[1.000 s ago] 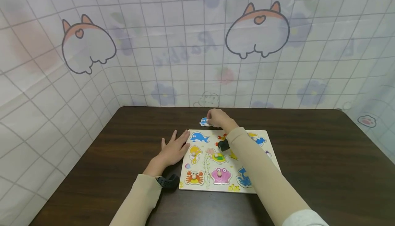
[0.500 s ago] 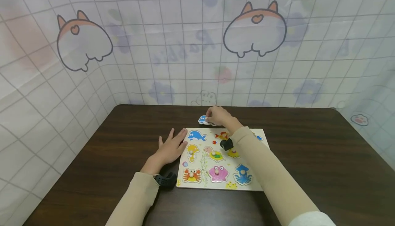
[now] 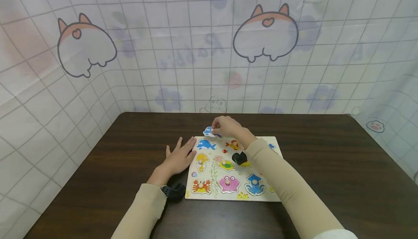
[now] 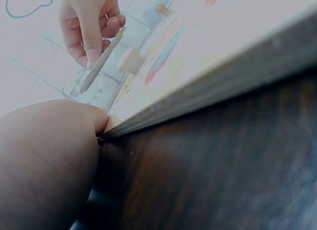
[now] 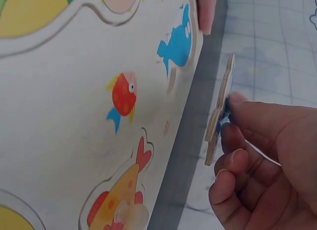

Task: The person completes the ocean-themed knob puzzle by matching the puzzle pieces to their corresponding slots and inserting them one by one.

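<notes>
My right hand [image 3: 227, 126] pinches a blue-and-white sea-animal puzzle piece [image 3: 207, 131] between thumb and fingers. In the right wrist view the piece [image 5: 218, 121] is tilted on edge, apart from the peg puzzle board [image 3: 225, 197]. It hangs just beyond the board's far edge, near the blue dolphin picture [image 3: 205, 144], whose outlined space has no knob. My left hand [image 3: 177, 160] rests at the board's left edge, fingers straight and spread, fingertips touching the far left corner. The grip on the piece's knob is hidden by the fingers.
Knobbed pieces sit in the board: a seahorse [image 3: 201, 162], turtle [image 3: 226, 164], crab [image 3: 201, 186], pink shell [image 3: 228, 184], blue squid [image 3: 255, 184] and red-orange fish [image 3: 233, 144]. The right forearm covers the board's right part. A patterned curtain [image 3: 183, 68] rises behind the dark table [image 3: 137, 159].
My right hand has brought the blue piece closer to the board's far edge and slightly left. The left hand stays at the board's left edge. The head view has shifted a little.
</notes>
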Demonstrator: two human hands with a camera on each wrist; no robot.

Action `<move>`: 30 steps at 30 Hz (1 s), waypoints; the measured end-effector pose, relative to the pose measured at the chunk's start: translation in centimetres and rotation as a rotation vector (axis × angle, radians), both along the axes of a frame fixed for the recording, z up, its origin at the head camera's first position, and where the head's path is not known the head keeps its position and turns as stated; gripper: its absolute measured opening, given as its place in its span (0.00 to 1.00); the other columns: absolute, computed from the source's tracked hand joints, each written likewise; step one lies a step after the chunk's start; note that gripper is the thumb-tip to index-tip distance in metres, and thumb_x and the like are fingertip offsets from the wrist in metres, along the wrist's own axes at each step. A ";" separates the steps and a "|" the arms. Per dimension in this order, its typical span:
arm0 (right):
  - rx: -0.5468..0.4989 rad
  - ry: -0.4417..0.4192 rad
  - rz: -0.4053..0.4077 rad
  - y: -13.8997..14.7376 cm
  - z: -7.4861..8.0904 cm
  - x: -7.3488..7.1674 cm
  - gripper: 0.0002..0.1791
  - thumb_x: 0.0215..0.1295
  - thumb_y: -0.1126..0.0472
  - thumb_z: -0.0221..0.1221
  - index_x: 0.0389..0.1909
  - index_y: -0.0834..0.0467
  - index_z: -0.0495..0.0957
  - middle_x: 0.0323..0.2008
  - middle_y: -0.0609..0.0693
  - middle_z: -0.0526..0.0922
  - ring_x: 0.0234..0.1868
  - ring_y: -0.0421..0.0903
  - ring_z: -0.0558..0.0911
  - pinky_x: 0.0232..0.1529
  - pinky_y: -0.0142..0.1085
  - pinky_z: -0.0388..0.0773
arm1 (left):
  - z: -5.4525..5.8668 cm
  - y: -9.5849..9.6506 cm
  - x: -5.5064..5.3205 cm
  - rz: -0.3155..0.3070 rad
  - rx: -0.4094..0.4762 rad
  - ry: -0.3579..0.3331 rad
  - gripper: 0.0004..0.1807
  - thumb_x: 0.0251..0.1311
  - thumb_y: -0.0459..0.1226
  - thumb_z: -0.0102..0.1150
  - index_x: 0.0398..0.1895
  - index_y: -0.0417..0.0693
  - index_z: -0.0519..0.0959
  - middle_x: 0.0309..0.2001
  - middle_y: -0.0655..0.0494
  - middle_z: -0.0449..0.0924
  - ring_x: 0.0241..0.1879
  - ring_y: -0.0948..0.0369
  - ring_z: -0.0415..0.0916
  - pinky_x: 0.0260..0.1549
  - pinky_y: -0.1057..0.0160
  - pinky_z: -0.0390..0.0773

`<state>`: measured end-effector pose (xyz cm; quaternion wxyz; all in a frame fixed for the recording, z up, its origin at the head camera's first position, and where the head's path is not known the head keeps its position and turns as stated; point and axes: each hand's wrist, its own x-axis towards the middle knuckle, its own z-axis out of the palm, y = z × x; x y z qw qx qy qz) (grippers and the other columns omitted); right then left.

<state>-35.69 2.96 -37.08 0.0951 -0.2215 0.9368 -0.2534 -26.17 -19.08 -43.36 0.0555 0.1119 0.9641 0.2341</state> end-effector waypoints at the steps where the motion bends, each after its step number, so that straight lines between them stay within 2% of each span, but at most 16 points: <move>1: 0.002 -0.002 0.004 -0.1 -0.1 0.1 0.07 0.73 0.56 0.64 0.43 0.55 0.81 0.37 0.48 0.83 0.36 0.45 0.79 0.42 0.39 0.77 | 0.0 0.0 0.0 0.000 0.001 -0.001 0.35 0.80 0.49 0.44 0.84 0.55 0.50 0.82 0.54 0.47 0.81 0.43 0.30 0.66 0.25 0.26; 13: 0.041 -0.014 0.045 -1.2 0.0 1.4 0.07 0.72 0.57 0.65 0.43 0.55 0.82 0.38 0.48 0.82 0.38 0.46 0.78 0.44 0.39 0.77 | -0.1 0.0 0.0 0.000 -0.011 0.007 0.34 0.80 0.50 0.43 0.84 0.55 0.51 0.82 0.54 0.48 0.81 0.43 0.31 0.66 0.25 0.27; 30: 0.092 -0.053 0.115 -2.3 -0.6 2.0 0.07 0.70 0.57 0.67 0.41 0.55 0.81 0.38 0.49 0.80 0.36 0.45 0.77 0.37 0.35 0.76 | -0.1 0.0 0.1 0.005 -0.014 0.015 0.34 0.80 0.50 0.44 0.84 0.55 0.52 0.82 0.54 0.49 0.81 0.43 0.33 0.66 0.24 0.27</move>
